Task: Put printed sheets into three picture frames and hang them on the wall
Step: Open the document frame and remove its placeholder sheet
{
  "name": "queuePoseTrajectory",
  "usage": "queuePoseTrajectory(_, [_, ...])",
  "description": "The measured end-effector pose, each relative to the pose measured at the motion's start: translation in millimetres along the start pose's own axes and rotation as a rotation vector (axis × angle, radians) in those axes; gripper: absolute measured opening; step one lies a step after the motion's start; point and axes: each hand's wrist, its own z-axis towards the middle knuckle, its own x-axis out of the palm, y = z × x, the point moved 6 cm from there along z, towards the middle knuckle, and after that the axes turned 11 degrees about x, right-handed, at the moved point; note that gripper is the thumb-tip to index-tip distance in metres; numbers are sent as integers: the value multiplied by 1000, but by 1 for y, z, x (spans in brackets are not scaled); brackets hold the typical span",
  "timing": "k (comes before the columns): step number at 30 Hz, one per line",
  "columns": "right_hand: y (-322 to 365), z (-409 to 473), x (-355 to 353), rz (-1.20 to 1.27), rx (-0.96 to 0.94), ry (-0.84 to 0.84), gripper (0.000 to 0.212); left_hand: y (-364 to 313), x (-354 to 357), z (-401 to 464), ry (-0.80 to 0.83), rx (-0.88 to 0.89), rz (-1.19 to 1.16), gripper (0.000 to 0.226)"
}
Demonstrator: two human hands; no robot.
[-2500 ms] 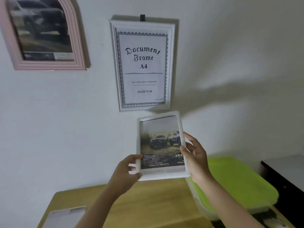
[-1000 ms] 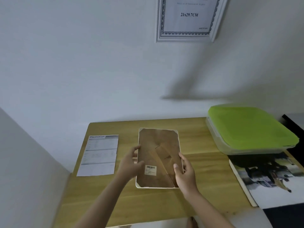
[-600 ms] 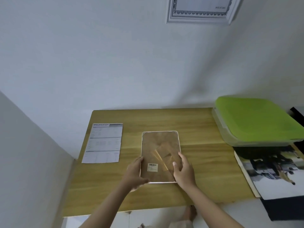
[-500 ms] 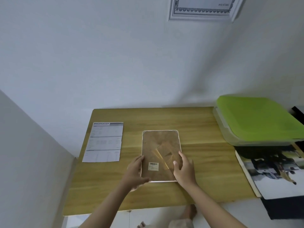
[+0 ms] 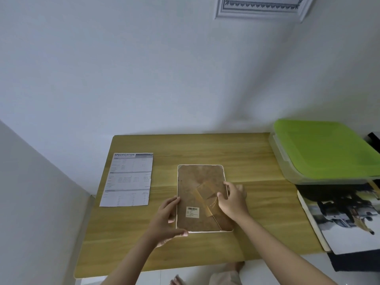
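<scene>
Small frame [image 5: 202, 199] lies face down, brown backing up, near the middle of the tabletop [image 5: 257, 159], a little toward the near edge. A barcode label [image 5: 192, 212] sits on the backing; a folding stand flap [image 5: 207, 194] runs diagonally across it.

Left hand [image 5: 167, 220] grips the frame's left side near its near corner, fingers curled along the side, thumb on the tabletop at the bottom edge. Right hand [image 5: 232, 200] is on the right side, fingers bent over the rim, thumb on the flap. Whether it pinches the flap or only rests there, I cannot tell.

My read: this is the closing-up or checking of the back before hanging. The next move calls for the backing to be secured, then a clean lift by both sides toward the wall.

Around: a specification sheet [image 5: 128, 179] toward the left edge; a green-lidded box [image 5: 324, 149] at the far right corner; a large car print [image 5: 345, 219] hanging over the right edge. A white document frame [image 5: 261, 8] already hangs on the wall above. Nothing stands between frame and wall.
</scene>
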Motion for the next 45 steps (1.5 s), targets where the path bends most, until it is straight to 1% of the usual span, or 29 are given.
queuePoseTrajectory(3, [30, 22, -4, -32, -70, 47, 48, 2, -1, 0, -7, 12, 7, 119])
queuePoseTrajectory(6, [50, 40, -3, -124, -132, 103, 48, 3, 0, 0, -14, 14, 11, 116])
queuePoseTrajectory(9, [56, 52, -4, -235, -119, 140, 50, 3, 0, 0, -21, 17, 6, 112])
queuePoseTrajectory(11, [58, 56, -3, -287, -130, 149, 47, 2, 0, 0, -26, 22, 8, 111])
queuePoseTrajectory(16, [58, 65, -5, -329, -117, 126, 44, 2, 0, -1, -20, 36, 18, 115])
queuePoseTrajectory(18, [54, 69, -7, -317, -87, 126, 43, 2, -1, -1, -23, 40, 26, 116])
queuePoseTrajectory(23, [46, 73, -8, -258, -79, 185, 66, 3, -1, -1, -24, 54, 46, 117])
queuePoseTrajectory(25, [45, 74, -10, -220, -71, 207, 70, 2, -1, -1, -24, 54, 49, 115])
queuePoseTrajectory(29, [44, 79, -14, -148, -44, 232, 70, 2, 2, -1, -26, 58, 70, 111])
queuePoseTrajectory(31, [42, 82, -15, -114, -34, 238, 67, 3, 3, -2, -37, 66, 83, 112])
queuePoseTrajectory(33, [40, 84, -17, -52, -13, 258, 63, 1, 4, -3, -47, 88, 88, 107])
queuePoseTrajectory(36, [45, 84, -26, -6, -18, 291, 43, -2, 4, -2, -33, 120, 109, 107])
queuePoseTrajectory(37, [47, 83, -28, -6, -27, 299, 38, -1, 3, 0, -21, 119, 117, 109])
queuePoseTrajectory(38, [49, 82, -29, -16, -38, 307, 37, -1, 3, 1, -13, 113, 120, 111])
queuePoseTrajectory(42, [49, 74, -27, -60, -81, 307, 56, 1, 3, 2, -13, 98, 136, 113])
queuePoseTrajectory(45, [47, 66, -28, -28, -114, 289, 61, 0, 3, 0, -20, 99, 149, 112])
